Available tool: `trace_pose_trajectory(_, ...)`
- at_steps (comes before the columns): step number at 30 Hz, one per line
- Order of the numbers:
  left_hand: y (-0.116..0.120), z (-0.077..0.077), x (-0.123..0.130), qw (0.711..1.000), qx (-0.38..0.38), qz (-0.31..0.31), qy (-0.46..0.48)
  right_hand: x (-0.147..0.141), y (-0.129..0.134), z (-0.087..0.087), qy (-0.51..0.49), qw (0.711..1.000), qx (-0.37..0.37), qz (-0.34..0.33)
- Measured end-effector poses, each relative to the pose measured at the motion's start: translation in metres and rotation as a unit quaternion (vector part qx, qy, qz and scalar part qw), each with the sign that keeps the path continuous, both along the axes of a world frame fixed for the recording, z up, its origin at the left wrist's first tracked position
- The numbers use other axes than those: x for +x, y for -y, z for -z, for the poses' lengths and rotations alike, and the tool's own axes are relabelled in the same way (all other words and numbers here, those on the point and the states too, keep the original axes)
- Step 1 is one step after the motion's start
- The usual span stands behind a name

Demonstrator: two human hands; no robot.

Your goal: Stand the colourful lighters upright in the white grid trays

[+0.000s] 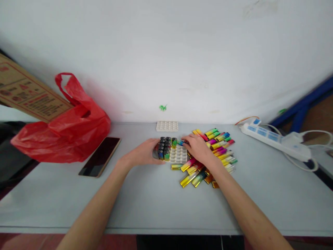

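A white grid tray [178, 155] lies on the table, its left columns filled with upright lighters [166, 148] with black tops and coloured shiny bodies. My left hand [146, 151] curves around the tray's left side, thumb in front and fingers behind, gripping it at the lighters there. Over the tray's back right corner, my right hand [197, 145] pinches a blue lighter [180, 142], which is tilted. Under and beside my right wrist lies a loose pile of shiny lighters [189, 180] in yellow, pink, green and blue.
A second white grid tray [167, 126] lies by the wall. On the left are a phone [100, 157], a red plastic bag [78, 128] and a cardboard box [31, 92]. A white power strip [275, 140] with cables lies on the right.
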State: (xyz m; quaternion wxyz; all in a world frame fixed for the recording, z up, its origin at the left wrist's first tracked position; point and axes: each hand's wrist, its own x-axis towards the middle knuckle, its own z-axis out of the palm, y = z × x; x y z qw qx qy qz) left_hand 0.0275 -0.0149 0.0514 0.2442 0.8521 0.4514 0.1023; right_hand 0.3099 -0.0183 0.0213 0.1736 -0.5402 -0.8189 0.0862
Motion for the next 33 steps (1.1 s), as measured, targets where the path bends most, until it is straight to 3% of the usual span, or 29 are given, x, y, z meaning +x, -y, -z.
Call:
trace_pose_trajectory(6,-0.002,0.001,0.001,1.0,0.003,0.006,0.001,-0.003,0.009,0.002,-0.044,0.999,0.027,-0.01)
trace_pose_trajectory(12,-0.002,0.002,0.0,1.0,0.008,0.001,-0.013,0.002,0.012,-0.001,-0.245,0.965,0.081,0.055)
trace_pose_trajectory(15,-0.003,0.003,0.0,1.0,0.013,0.002,-0.015,0.006,0.012,-0.002,-0.429,0.897,0.004,0.102)
trace_pose_trajectory(18,-0.003,0.004,0.0,1.0,0.023,0.005,-0.012,0.001,0.013,-0.005,-0.609,0.776,-0.099,0.13)
trace_pose_trajectory(20,-0.003,0.004,0.0,1.0,0.019,0.005,-0.012,-0.005,0.016,-0.01,-0.675,0.714,-0.128,0.136)
trace_pose_trajectory(23,-0.003,0.002,0.0,1.0,0.012,0.003,-0.012,-0.012,0.021,-0.022,-0.706,0.68,-0.156,0.119)
trace_pose_trajectory(26,-0.002,0.001,0.001,1.0,0.011,0.003,-0.017,-0.016,0.027,-0.031,-0.702,0.681,-0.192,0.075)
trace_pose_trajectory(28,-0.002,0.001,0.001,1.0,0.007,0.006,-0.018,-0.019,0.03,-0.032,-0.68,0.702,-0.208,0.044)
trace_pose_trajectory(30,-0.002,0.001,0.002,1.0,0.002,0.009,-0.014,-0.022,0.032,-0.03,-0.634,0.741,-0.221,0.028)
trace_pose_trajectory(33,-0.002,0.001,0.001,1.0,-0.001,0.009,-0.005,-0.027,0.035,-0.023,-0.526,0.831,-0.176,0.034)
